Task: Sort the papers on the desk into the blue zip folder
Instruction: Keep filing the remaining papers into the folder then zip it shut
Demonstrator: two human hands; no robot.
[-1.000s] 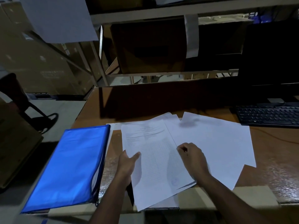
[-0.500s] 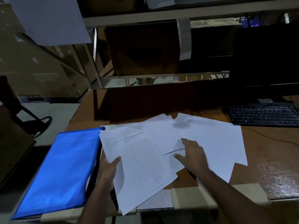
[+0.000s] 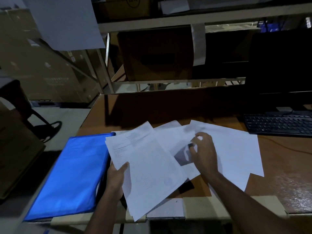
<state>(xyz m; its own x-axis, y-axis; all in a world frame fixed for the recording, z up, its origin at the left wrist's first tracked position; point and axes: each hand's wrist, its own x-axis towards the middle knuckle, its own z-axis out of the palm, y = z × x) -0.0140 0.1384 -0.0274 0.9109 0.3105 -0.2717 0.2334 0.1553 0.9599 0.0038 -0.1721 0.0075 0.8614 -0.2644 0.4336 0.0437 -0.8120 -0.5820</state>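
A flat, shiny blue zip folder (image 3: 67,174) lies at the left end of the brown wooden tabletop (image 3: 287,179), its near end at the tabletop's front edge. Just to its right, the left hand (image 3: 116,179) holds a printed white sheet (image 3: 146,168) by its left edge, thumb on top and fingers underneath, so this grip is clamped on the paper; the sheet's upper left corner overlaps the folder's right edge. The sheet carries lines of small type and a faint round stamp near its lower right corner, but none of the writing is sharp enough to read. The right hand (image 3: 203,152) rests with curled fingers on the loose spread of white papers (image 3: 236,154) fanned over the middle of the tabletop, and seems to lift the edge of one sheet, under which a shadow falls; motion blur keeps the exact hold from being told. A small dark band or object shows at one finger, too blurred to identify. To the far right sit a black computer keyboard (image 3: 278,123) and, behind it, a dark monitor (image 3: 280,65). Beyond the tabletop stands a metal shelf rack (image 3: 168,21) holding brown cardboard boxes (image 3: 155,53), one with a white paper strip (image 3: 198,44) hanging down its front; no legible label shows on them.
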